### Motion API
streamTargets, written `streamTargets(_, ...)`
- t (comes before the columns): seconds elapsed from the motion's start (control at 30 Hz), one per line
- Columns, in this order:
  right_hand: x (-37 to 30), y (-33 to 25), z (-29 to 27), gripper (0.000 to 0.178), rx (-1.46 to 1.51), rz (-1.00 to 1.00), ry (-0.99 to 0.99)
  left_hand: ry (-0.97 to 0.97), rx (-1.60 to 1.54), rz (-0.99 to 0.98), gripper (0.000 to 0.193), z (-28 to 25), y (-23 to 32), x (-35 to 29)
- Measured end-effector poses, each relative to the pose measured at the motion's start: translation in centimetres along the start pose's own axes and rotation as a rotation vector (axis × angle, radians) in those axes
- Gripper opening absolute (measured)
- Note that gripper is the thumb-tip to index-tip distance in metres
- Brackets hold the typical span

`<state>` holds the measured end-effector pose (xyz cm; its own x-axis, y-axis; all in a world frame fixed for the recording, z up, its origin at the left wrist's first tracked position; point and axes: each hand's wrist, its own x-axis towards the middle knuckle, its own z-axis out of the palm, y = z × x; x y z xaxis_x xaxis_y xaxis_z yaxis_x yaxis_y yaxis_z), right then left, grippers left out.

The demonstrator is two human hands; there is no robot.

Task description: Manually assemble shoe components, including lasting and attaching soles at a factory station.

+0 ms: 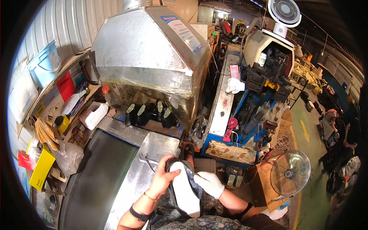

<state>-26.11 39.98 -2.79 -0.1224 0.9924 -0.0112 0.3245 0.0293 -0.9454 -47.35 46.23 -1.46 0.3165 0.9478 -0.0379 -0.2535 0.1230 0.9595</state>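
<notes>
Over my lap I hold a dark shoe (186,193), its white, sole-shaped face turned up toward me. My bare left hand (163,177) grips it at the upper left, with the thumb pressed on the white face. A white knitted glove covers my right hand (210,184), which is closed on the shoe's right edge beside a bluish-grey inner part. The right fingertips are partly hidden behind that edge. Just beyond my left hand, a worn metal tray (159,145) rests on the bench, close to my fingers.
A dark conveyor belt (101,172) runs along my left toward a metal-hooded machine (142,50), where several dark shoes (143,115) stand. Ahead right is a blue-framed machine (226,111) with a pink handheld fan (231,127). A floor fan (290,173) stands to the right.
</notes>
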Motion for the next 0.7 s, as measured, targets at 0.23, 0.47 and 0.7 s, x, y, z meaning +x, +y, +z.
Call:
streamTargets(0.23, -1.8, 7.7, 5.8, 0.092, 1.447, 0.427, -0.327, 0.028, 0.223, 0.159, 0.061, -0.7, -3.0, -2.8)
streamTargets(0.47, -1.4, 12.7, 7.8, 0.047, 0.329, 0.054, -0.104, -0.031, 0.089, 0.146, 0.062, -0.3, -1.5, -2.8)
streamTargets(0.7, -2.3, 9.9, 7.7, 0.046, -0.293, 0.014, -0.132, 0.031, 0.175, 0.138, 0.062, -1.4, -1.9, -3.7)
